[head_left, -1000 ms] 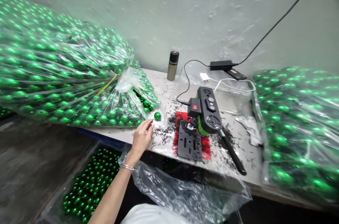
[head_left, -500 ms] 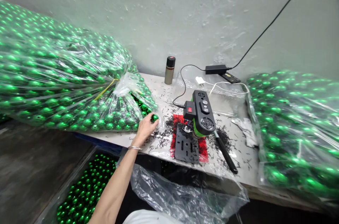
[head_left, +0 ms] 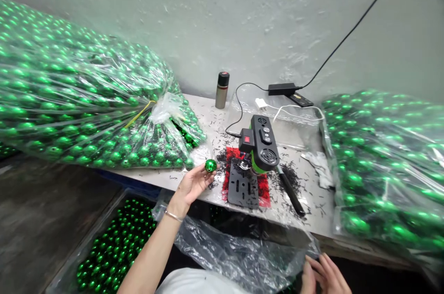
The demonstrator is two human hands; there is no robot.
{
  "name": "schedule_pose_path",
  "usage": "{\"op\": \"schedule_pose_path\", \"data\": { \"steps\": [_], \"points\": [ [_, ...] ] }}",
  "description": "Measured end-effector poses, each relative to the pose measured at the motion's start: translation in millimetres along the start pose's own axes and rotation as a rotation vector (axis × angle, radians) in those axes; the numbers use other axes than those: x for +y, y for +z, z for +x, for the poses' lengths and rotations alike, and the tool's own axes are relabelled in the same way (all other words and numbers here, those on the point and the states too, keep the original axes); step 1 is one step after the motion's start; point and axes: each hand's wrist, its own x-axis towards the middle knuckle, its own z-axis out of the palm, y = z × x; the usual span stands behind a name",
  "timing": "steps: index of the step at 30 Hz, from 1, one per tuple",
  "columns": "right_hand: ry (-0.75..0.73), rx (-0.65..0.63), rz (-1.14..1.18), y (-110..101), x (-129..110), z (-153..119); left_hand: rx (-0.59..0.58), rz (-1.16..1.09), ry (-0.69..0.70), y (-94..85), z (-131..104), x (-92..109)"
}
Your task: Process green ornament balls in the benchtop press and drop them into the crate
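My left hand (head_left: 194,183) pinches a shiny green ball (head_left: 210,165) with a small hole in its lower side, held in the fingertips over the white table. At the lower right my right hand (head_left: 324,278) is by the edge of a clear plastic sheet (head_left: 236,250); its fingers are bent and apart, with nothing visible in them. A tied clear bag of green balls (head_left: 104,113) lies left of the left hand, torn near its knot. Just to the right stands a black handheld machine (head_left: 265,143) above a slotted black plate (head_left: 243,185) on a red mat (head_left: 264,190).
Small black scraps (head_left: 293,178) litter the white table (head_left: 204,111). Behind are a bottle (head_left: 222,92), a power adapter (head_left: 282,89) and cables. Another bag of green balls (head_left: 381,169) lies at right, beside a white cloth (head_left: 321,169). A lined bin of green balls (head_left: 114,247) sits below left.
My left hand has drawn the green ball away from the tied bag, slightly down and right, and turned palm up. My right hand has come into view at the lower right.
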Motion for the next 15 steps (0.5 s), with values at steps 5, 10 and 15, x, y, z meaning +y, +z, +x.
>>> {"op": "schedule_pose_path", "data": {
  "steps": [5,10,15],
  "points": [
    [-0.08,0.06,-0.028,9,-25,-5,0.037,0.084,0.005,13.7,10,-24],
    [-0.066,-0.015,-0.009,11,-37,-10,0.112,0.438,0.205,24.5,28,-58],
    [-0.065,-0.038,-0.01,5,-38,-14,0.119,0.969,0.438,25.5,38,-83]
  ]
}}
